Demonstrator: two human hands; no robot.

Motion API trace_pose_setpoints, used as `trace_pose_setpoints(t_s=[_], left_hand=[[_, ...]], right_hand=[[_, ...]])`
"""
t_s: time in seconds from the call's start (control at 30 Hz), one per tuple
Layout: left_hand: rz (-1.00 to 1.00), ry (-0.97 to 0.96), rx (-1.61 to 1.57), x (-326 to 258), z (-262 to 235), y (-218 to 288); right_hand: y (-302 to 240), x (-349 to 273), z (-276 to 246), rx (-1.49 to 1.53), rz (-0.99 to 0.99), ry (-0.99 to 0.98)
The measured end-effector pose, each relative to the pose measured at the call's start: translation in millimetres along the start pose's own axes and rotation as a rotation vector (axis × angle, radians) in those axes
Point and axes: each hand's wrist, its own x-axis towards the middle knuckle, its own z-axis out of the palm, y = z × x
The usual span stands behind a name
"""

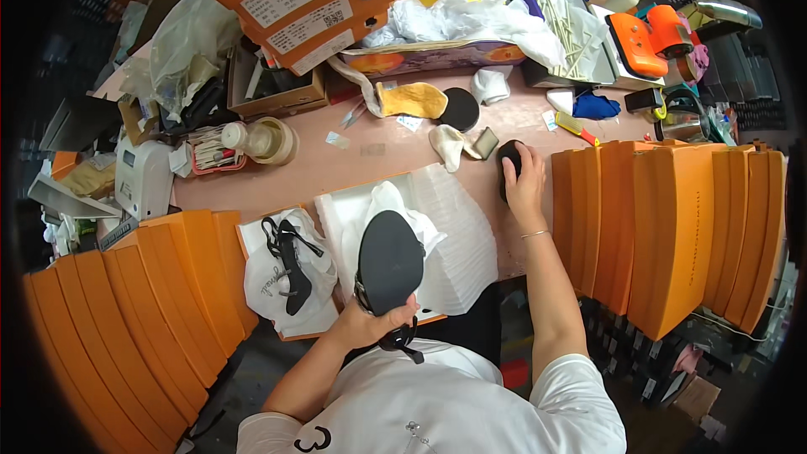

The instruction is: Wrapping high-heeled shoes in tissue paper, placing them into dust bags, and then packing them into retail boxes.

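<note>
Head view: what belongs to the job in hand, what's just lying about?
Likely in the job:
black shoe, in the left hand
black oval item, at the right hand
open box with white paper
second black shoe

Likely just lying about:
yellow cloth
blue cloth
pale jar

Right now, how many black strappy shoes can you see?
2. One shoe is in the left hand, sole showing; the other shoe lies on a white bag to the left. Orange boxes could hide more.
</note>
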Motion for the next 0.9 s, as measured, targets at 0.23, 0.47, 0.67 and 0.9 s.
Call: trace_pose_setpoints(t_s=[0.23,0.47,0.67,0.9], left_hand=[[0.017,-0.018,0.056,-11,11,-18],[0.044,0.073,0.124,-23,12,-29],[0.122,0.129,0.119,-34,7,-37],[0.205,0.368,-0.175,-52,-13,-24]], right_hand=[[-88,39,28,0.268,0.147,-0.284],[-125,118,84,-0.288,-0.462,-0.002],[-133,105,141,-0.439,-0.536,-0.335],[-152,95,16,0.214,-0.238,-0.441]])
